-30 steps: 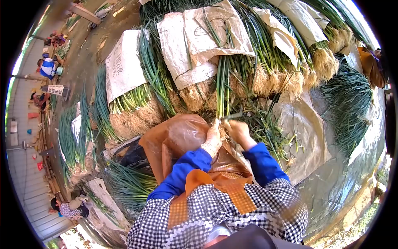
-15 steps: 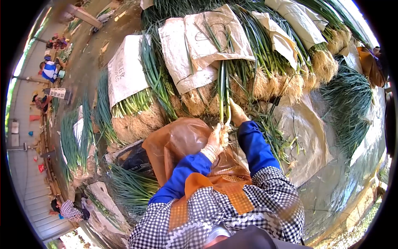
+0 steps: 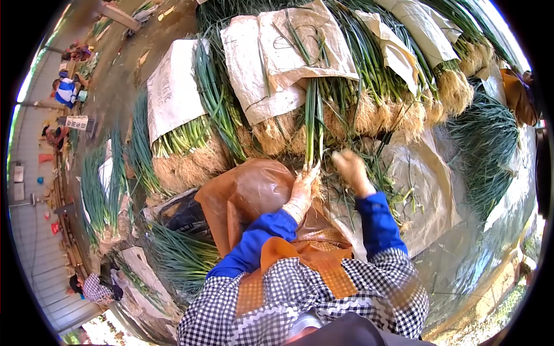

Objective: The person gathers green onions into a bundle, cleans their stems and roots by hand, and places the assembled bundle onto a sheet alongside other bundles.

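My left hand (image 3: 301,191) is closed around the root end of a few green onions (image 3: 312,130). Their white stems point away from me and their leaves reach up to the sacking. Pale roots hang beside my fingers. To the right, apart from the stems, my right hand (image 3: 351,168) is smeared by motion, and I cannot make out whether its fingers hold anything. It is over loose green trimmings (image 3: 386,187). An orange-brown apron (image 3: 254,184) covers my lap below the left hand.
Rooted bundles of green onions (image 3: 193,164) lie in a row ahead, partly under pale sacks (image 3: 179,86). More leafy onions lie at left (image 3: 179,256) and right (image 3: 485,144). A plastic sheet (image 3: 421,184) spreads at right. Other people (image 3: 66,91) sit far left.
My right hand has moved away from the onion stems, to the right and slightly toward me. My left hand keeps its hold on the root end.
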